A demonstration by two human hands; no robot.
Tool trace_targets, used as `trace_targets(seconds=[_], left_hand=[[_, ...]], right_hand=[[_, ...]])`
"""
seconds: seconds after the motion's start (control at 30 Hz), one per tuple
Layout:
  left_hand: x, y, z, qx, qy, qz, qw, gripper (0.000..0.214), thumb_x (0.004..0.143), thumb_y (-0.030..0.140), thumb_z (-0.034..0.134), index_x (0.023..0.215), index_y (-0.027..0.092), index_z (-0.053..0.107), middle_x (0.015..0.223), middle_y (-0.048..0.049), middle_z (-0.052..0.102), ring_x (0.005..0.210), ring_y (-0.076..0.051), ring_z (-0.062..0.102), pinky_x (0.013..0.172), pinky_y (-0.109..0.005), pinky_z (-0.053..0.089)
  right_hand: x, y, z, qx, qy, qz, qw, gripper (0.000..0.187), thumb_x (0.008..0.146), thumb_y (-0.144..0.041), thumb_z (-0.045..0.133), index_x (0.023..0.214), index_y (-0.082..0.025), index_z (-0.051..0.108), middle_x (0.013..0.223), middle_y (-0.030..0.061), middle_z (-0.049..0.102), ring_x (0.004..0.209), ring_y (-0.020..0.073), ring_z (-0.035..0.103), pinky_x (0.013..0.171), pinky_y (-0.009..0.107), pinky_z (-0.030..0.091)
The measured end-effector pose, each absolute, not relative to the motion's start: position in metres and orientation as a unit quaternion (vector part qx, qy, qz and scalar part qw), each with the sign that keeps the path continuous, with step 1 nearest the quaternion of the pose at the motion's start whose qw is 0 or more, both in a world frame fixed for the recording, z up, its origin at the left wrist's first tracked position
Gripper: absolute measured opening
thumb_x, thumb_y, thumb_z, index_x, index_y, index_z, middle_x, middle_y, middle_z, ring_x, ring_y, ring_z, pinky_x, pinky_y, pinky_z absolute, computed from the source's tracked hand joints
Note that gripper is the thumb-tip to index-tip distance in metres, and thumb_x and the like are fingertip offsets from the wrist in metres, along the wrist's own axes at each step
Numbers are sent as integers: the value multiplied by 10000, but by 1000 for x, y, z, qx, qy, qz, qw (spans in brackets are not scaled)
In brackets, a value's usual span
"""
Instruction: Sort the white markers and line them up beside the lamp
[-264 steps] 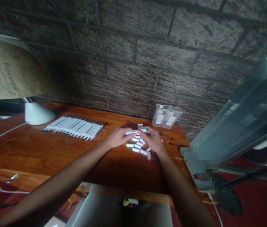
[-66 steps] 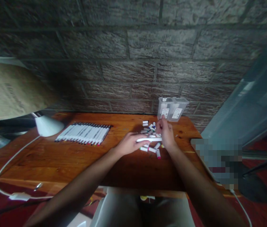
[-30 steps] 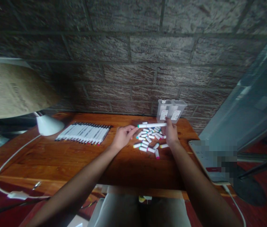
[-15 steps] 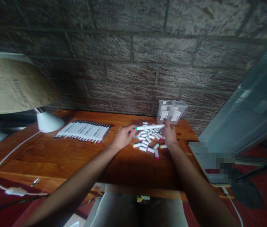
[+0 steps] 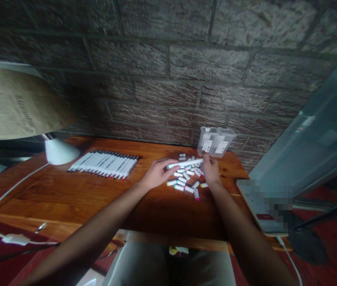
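A white marker (image 5: 186,162) with a green band at its left end spans the gap between my hands, tilted slightly up to the right. My left hand (image 5: 158,173) has its fingers and thumb around the green-banded end. My right hand (image 5: 211,170) grips the other end, which the fingers partly hide. Beneath the marker lie many loose white marker caps (image 5: 189,189) with coloured bands, scattered on the wooden desk (image 5: 121,202). To the left, a row of white markers (image 5: 105,163) with dark far ends lies side by side.
Behind my right hand stands a clear plastic case (image 5: 217,142) with labels, near the brick wall. A lamp (image 5: 61,151) with a white base and cord occupies the left. A tablet-like device (image 5: 260,206) with a cable rests at the right edge.
My left hand has shifted right along the marker and closed further over its green end. The marker now tilts more, its left end lower. My right hand has moved slightly left.
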State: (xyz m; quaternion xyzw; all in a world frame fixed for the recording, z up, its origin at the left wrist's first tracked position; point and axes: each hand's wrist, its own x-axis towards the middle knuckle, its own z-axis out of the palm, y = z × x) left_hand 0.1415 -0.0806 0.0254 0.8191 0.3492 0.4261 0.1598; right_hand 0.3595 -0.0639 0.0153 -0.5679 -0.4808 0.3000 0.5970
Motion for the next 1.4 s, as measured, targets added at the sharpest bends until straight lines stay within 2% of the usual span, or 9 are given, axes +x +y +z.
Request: trace_targets(seconds=[0.17,0.43,0.9,1.03,1.17,1.4], left_hand=[[141,-81,28,818,350,427,162,275,892,377,588,1054,177,686,988,-56,737,819,-154,674,739,-242,513],[140,-79,29,812,358,437,147,269,886,378,592,1042,179,684,970,-61,729,792,-152,664,697,-242,504],[138,-78,25,828,339,418,157,271,871,366,613,1056,183,688,992,-50,742,862,-172,689,773,-252,519],[139,-78,25,826,338,426,149,268,868,367,619,1046,178,688,983,-46,739,832,-160,686,746,-232,512],[138,-78,27,822,344,430,143,252,903,365,567,1016,172,684,962,-49,733,828,-156,676,715,-220,497],[135,-80,31,825,371,410,115,274,944,381,483,980,187,672,945,-42,725,847,-161,661,782,-236,475]], right_hand=[[358,-66,17,-567,-476,300,601,514,816,-613,475,490,-247,322,423,-51,340,434,115,319,433,269,244],[359,-68,20,-585,-507,243,585,484,814,-595,464,506,-234,369,456,-42,368,474,126,366,470,264,274],[359,-68,18,-576,-519,239,585,476,816,-587,458,514,-231,363,477,-45,339,493,124,356,482,256,273],[360,-65,14,-574,-523,246,580,485,820,-592,449,506,-234,357,470,-45,334,485,124,354,477,257,273],[357,-68,16,-575,-534,241,571,501,819,-605,453,503,-233,339,478,-45,311,491,121,344,483,259,262],[350,-79,27,-556,-568,229,562,516,840,-598,443,504,-214,365,481,-41,338,506,113,359,516,257,268]])
